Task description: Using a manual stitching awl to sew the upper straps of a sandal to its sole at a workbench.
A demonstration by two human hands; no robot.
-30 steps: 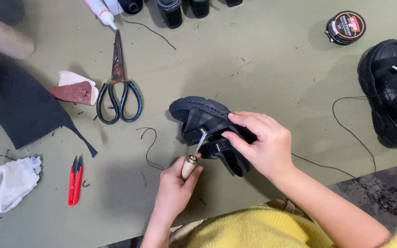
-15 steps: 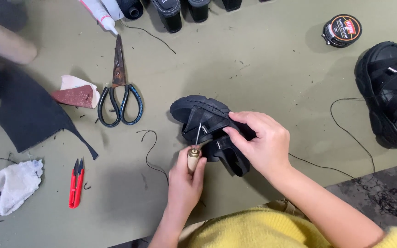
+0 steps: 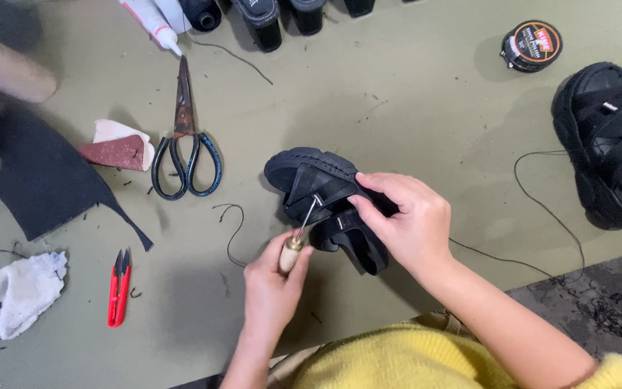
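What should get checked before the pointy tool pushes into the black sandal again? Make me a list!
1. Awl gripped by its wooden handle in the left hand: ok.
2. Right hand steadying the black sandal on the table: ok.
3. Metal tip resting on the sandal's strap: ok.
4. Right fingers away from the tip: not ok, they sit close beside it.
5. Black thread threaded through the awl: cannot tell.
6. Scissors lying apart from both hands: ok.
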